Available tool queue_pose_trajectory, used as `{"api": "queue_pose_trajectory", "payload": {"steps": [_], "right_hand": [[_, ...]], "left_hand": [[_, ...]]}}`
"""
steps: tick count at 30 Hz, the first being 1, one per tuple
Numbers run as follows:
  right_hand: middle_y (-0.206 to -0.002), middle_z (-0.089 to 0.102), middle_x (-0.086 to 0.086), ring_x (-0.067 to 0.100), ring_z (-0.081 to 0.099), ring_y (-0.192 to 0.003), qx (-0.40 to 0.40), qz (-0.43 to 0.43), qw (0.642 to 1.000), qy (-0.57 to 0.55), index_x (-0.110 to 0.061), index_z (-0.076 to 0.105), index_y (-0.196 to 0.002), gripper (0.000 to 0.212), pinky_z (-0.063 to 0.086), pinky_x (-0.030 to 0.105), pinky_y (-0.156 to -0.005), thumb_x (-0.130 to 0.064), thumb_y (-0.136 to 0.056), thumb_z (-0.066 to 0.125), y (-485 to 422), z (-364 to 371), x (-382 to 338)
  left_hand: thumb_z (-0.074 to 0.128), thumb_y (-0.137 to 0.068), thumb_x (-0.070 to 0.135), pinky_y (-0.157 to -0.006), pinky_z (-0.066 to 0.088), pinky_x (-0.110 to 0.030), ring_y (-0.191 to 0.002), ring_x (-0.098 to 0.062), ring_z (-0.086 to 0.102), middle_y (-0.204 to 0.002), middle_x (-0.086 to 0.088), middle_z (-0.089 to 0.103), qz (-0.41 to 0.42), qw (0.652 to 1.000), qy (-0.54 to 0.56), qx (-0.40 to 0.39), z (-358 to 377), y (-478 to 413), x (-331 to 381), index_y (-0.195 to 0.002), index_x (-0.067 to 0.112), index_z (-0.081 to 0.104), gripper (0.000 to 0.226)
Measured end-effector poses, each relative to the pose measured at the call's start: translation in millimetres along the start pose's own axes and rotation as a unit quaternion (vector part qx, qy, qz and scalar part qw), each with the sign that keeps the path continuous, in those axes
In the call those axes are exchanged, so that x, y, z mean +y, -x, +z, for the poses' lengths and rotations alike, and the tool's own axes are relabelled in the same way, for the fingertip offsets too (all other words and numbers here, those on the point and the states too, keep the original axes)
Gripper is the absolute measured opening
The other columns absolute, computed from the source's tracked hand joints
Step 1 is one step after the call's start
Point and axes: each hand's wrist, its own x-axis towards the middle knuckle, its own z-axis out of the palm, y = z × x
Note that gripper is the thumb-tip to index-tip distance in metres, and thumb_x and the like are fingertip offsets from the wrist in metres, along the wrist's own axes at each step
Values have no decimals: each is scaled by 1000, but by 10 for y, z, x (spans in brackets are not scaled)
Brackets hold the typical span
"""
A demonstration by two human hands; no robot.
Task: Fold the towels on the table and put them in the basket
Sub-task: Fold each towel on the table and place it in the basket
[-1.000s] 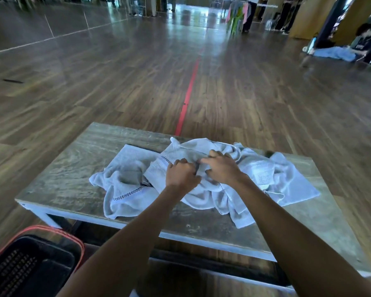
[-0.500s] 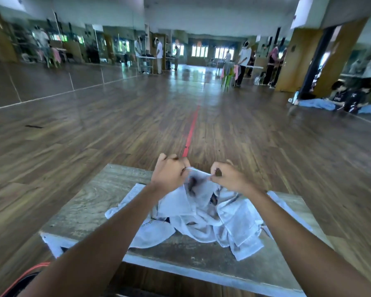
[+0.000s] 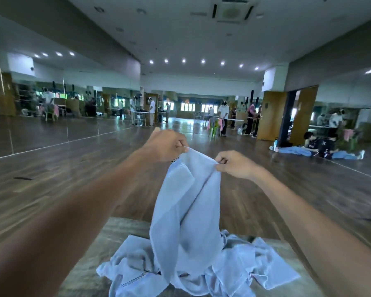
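I'm pinching the top edge of one towel [image 3: 186, 202] with my left hand [image 3: 166, 144] and right hand [image 3: 234, 165], lifting it above the pile [image 3: 240, 260] on the table [image 3: 116, 232]. It's hanging limp, looking soft and light, so gripping corners should work best. Basket not in view.

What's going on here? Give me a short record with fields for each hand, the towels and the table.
left hand: pinching the lifted towel's top edge
right hand: pinching the same edge, apart from the left
lifted towel: pale, hanging, lower end on the pile
towel pile: crumpled, unfolded, on the table
table: grey, worn top
basket: out of view
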Motion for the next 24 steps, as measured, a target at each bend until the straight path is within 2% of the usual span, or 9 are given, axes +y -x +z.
{"api": "queue_pose_trajectory", "payload": {"steps": [3, 4, 7, 10, 12, 15, 17, 20, 24], "right_hand": [[-90, 63, -1, 12, 58, -84, -125, 16, 992, 14, -15, 62, -88, 13, 40, 27, -78, -27, -90, 60, 197, -139, -105], [-89, 63, -1, 11, 58, -83, -134, 13, 991, 3, -14, 62, -88, 14, 40, 27, -79, -28, -90, 61, 238, -144, -114], [-87, 62, 0, 15, 56, -83, -25, -6, 997, -70, -12, 61, -90, 14, 41, 30, -77, -25, -90, 63, 286, -153, -91], [-92, 64, 2, 15, 57, -85, -32, -7, 998, -46, -14, 60, -90, 12, 41, 31, -77, -26, -90, 63, 334, -188, -93], [-95, 64, 2, 15, 58, -89, 14, -14, 998, -64, -14, 59, -90, 11, 43, 28, -77, -25, -91, 61, 353, -278, -94], [-100, 65, 6, 16, 60, -94, -11, -25, 998, -63, -10, 59, -96, 18, 43, 24, -79, -27, -92, 60, 392, -421, -144], [-102, 65, 9, 16, 61, -93, 36, -41, 995, -83, -7, 58, -100, 21, 43, 24, -75, -27, -93, 58, 394, -526, -180], [-100, 64, 8, 18, 60, -92, -57, -16, 998, -15, -9, 59, -102, 21, 46, 27, -81, -28, -92, 59, 404, -613, -228], [-100, 66, 17, 17, 58, -85, -38, -6, 999, -36, -10, 61, -102, 17, 44, 31, -82, -23, -90, 62, 374, -522, -163]], "left_hand": [[61, -90, 39, -105, 34, -39, -92, -5, 62, -83, 20, 67, 3, 998, 52, -27, -86, -22, -18, -87, 29, 68, 13], [63, -89, 39, -104, 39, -42, -91, -5, 63, -83, 19, 68, 4, 996, 77, -41, -95, -17, -22, -87, 29, 69, 12], [65, -88, 34, -96, 49, -41, -87, -1, 63, -82, 20, 67, 2, 989, 141, -48, -98, 12, -36, -84, 30, 68, 6], [65, -89, 34, -97, 48, -42, -87, 1, 63, -82, 22, 67, 0, 988, 146, -55, -109, 49, -28, -81, 33, 65, 7], [64, -89, 36, -99, 45, -44, -88, 1, 62, -83, 21, 67, 0, 988, 140, -59, -86, 56, -39, -81, 34, 65, 8], [64, -89, 36, -96, 46, -38, -89, 1, 62, -85, 19, 68, -7, 987, 155, -48, -46, 43, -63, -84, 30, 66, 7], [64, -89, 30, -88, 48, -29, -88, 0, 63, -89, 13, 69, -8, 982, 186, -40, -38, 36, -49, -91, 21, 68, 10], [64, -90, 24, -77, 47, -19, -88, -2, 63, -90, 11, 68, -7, 973, 229, -22, -55, 27, 22, -95, 12, 68, 14], [64, -90, 24, -81, 51, -25, -88, -8, 65, -91, 8, 70, -6, 966, 257, -24, -72, 22, 143, -94, 9, 69, 16]]}}
